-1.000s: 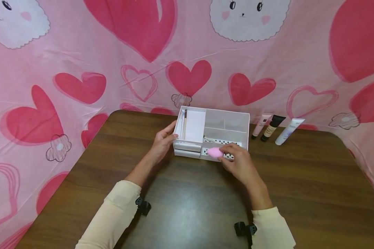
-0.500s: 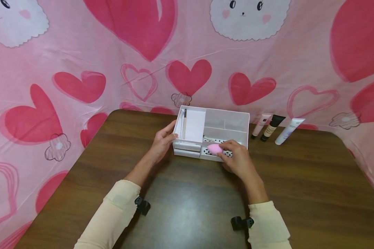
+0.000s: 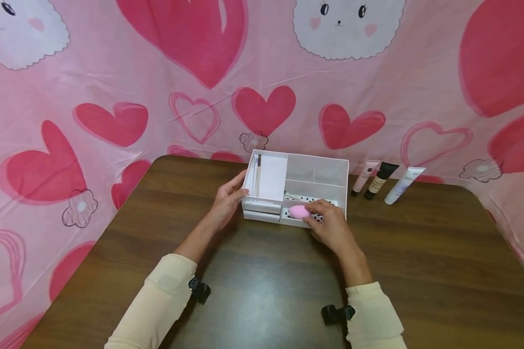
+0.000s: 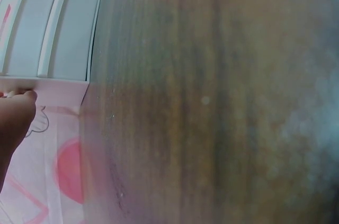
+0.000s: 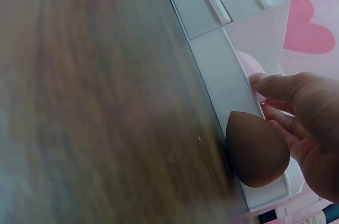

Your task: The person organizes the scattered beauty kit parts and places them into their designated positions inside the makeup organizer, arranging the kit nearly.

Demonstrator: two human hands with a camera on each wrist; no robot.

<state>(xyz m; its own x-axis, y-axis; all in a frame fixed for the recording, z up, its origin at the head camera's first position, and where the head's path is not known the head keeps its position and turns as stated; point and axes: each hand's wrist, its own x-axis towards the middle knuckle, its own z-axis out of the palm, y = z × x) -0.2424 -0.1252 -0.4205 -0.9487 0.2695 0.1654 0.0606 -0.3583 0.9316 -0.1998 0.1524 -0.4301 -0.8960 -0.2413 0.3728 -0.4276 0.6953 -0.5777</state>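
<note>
White organizer (image 3: 316, 169), brown wooden table (image 3: 419, 271), pink heart-print backdrop (image 3: 113, 72)

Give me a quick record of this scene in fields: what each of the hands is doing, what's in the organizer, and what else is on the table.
left hand: rests against the left side of the white organizer
right hand: holds a pink sponge over the organizer's front compartment
second sponge: a brown sponge shows in the same hand in the right wrist view
organizer contents: makeup brush in the left compartment; black-dotted white item at the front
table: dark wood
also on table: three tubes lying right of the organizer
backdrop: pink heart-print cloth
</note>
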